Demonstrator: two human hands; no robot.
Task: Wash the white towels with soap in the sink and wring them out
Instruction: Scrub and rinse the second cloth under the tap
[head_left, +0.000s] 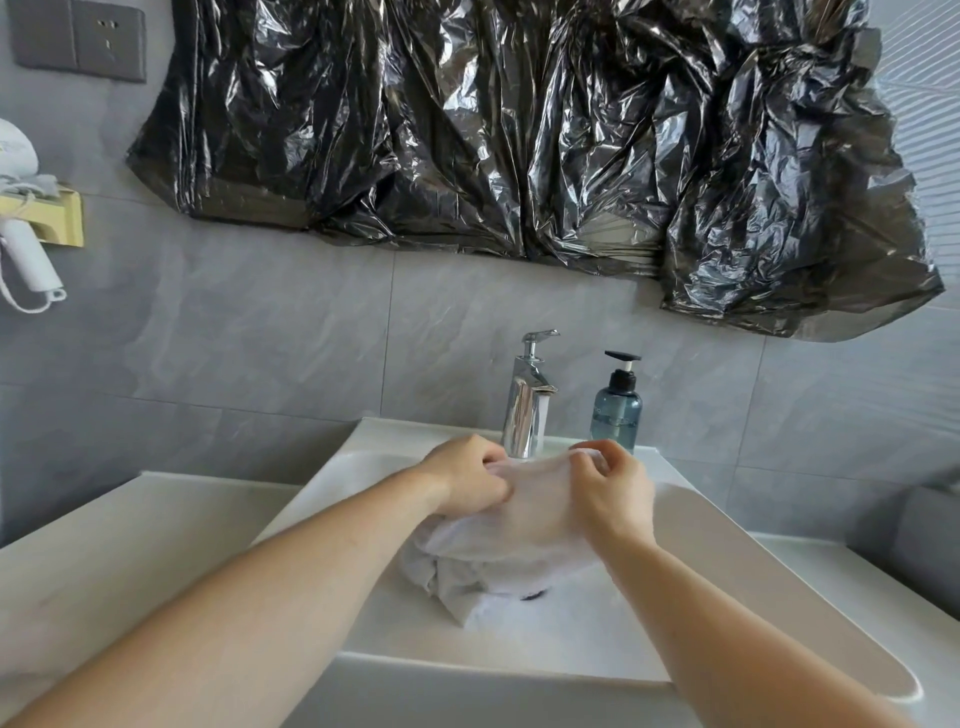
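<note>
A white towel (524, 514) is stretched between both hands above the white sink (727, 561), just in front of the chrome tap (527, 400). My left hand (467, 480) grips its left edge. On the right edge, my right hand (613, 493) pinches the cloth with fingers and thumb. The towel's lower part hangs down onto more crumpled white cloth (457, 577) lying in the basin. A small dark spot (534, 595) shows beside the cloth at the basin floor. A blue soap pump bottle (616, 410) stands right of the tap on the sink's back ledge.
A white counter (104, 545) runs to the left of the sink and another stretch to the right. Black plastic sheeting (519, 130) covers the wall above. A white hair dryer (23, 249) hangs in a holder at far left, below a grey wall socket (78, 39).
</note>
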